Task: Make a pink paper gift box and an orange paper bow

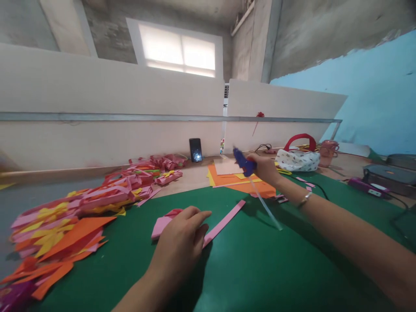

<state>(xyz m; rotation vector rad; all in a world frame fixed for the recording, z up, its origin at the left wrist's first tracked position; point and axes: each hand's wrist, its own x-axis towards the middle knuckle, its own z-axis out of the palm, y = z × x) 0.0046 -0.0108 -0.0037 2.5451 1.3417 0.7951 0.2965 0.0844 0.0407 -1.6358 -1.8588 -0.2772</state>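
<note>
Right hand: fingers clamped round the handle of a glue gun, raised above the table near the far edge of the green mat. Left hand: low over the middle of the mat, index finger reaching out, the others bent; cannot tell whether they grip.

Writing: pale patches on the purple box, by the mat's right edge, are too small to read.

Orientation: gun nozzle points up and toward the table's far edge, leaning left. A glue stick trails from its rear, slanting toward the mat's near right corner. Pink strip lies on the mat, long axis diagonal, one end beside the left fingers, the other toward the far right corner.

Appearance: gun dark blue, tip slightly blurred; stick translucent, whitish. Strip flat, narrow, straight-sided. Pink folded piece with a red part shows beside the left hand, partly hidden by it.

Surroundings: heap of pink, orange and yellow paper pieces along the mat's left edge; orange sheets at its far edge.
</note>
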